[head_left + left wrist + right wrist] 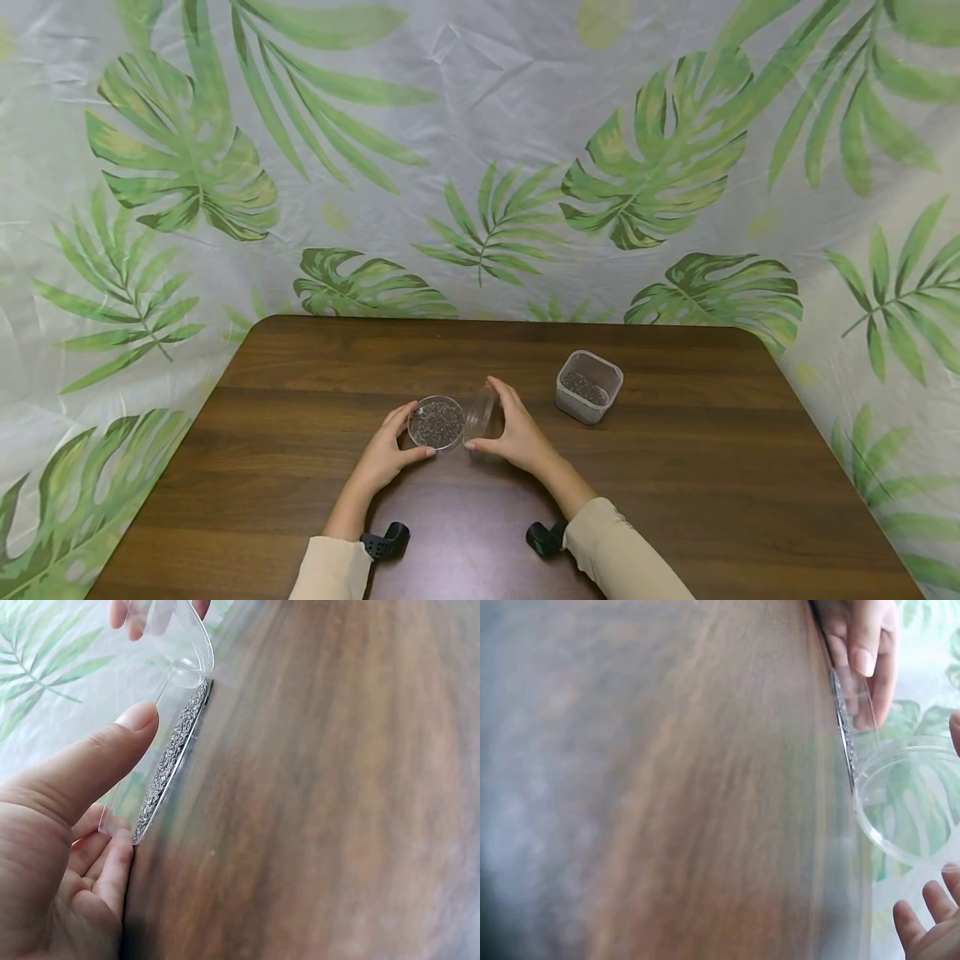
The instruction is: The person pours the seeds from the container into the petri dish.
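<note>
A round clear petri dish (437, 422) rests on the table, its floor covered with dark grey granules (174, 754). My left hand (381, 457) grips the dish's left side, thumb at the near edge and fingers round the far edge. Just right of the dish, the clear round lid (480, 413) stands tilted on its edge. My right hand (522, 440) holds that lid between thumb and fingers, at its near and far edges. In the right wrist view the lid (911, 859) shows as a see-through ring close against the dish's rim.
A square clear plastic tub (589, 408) with similar grey granules stands behind and right of my right hand. The brown wooden table (300, 358) ends at a leaf-patterned curtain (510, 108) at the back. Black wrist bands (386, 542) sit on both wrists.
</note>
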The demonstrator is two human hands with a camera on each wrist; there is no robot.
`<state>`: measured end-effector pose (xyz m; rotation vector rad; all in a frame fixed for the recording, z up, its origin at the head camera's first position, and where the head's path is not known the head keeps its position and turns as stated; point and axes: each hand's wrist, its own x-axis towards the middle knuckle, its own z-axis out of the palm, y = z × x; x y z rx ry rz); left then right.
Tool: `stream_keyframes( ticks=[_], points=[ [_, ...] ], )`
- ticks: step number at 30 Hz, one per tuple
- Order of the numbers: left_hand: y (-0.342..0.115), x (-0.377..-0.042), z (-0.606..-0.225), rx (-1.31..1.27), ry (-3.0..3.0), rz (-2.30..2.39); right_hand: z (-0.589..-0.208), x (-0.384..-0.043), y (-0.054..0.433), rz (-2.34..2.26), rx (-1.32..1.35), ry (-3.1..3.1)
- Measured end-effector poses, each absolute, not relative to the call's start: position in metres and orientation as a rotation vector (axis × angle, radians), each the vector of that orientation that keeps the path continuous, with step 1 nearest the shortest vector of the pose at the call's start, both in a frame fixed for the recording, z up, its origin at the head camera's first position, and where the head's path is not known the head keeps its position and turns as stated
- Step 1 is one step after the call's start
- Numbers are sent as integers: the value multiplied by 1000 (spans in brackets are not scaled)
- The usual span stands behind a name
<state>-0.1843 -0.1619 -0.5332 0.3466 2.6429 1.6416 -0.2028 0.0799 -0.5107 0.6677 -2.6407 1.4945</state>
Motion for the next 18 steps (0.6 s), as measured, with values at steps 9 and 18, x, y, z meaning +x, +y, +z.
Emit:
stream_keyframes(
  ticks=[9, 18],
  points=[
    [-161, -184, -532, 346, 2649, 1639, -511, -208, 74, 1561, 671, -2627],
    [-161, -185, -533, 353, 2660, 1643, -518, -214, 69, 1630, 714, -2627]
  ],
)
